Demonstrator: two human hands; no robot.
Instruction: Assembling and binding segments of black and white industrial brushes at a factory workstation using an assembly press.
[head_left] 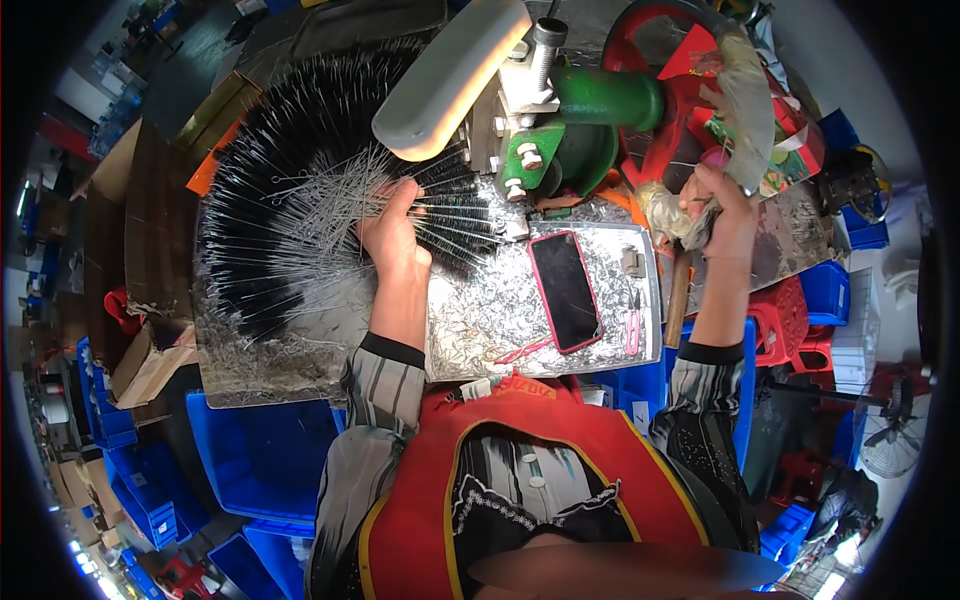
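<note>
My left hand [397, 240] is closed on several thin twisted-wire brushes [455, 215], their black bristle ends fanned toward the green press [608, 97]. Beneath and left of that hand spreads a big round heap of similar brushes [250, 190], wire stems toward the middle and dark bristles outward. My right hand [727, 215] grips a cloth-wrapped handle [678, 215] at the lower side of the press's red handwheel [685, 95]. A long white lamp [455, 80], lit along its edge, hangs over the press jaws and hides part of them.
A shallow tray [656, 310] of metal clippings lies in front of me, bearing a phone [565, 290] in a red case and a small pink-handled tool [632, 330]. Blue bins [265, 455] stand below the bench, cardboard boxes [150, 220] at left, red stools [780, 320] at right.
</note>
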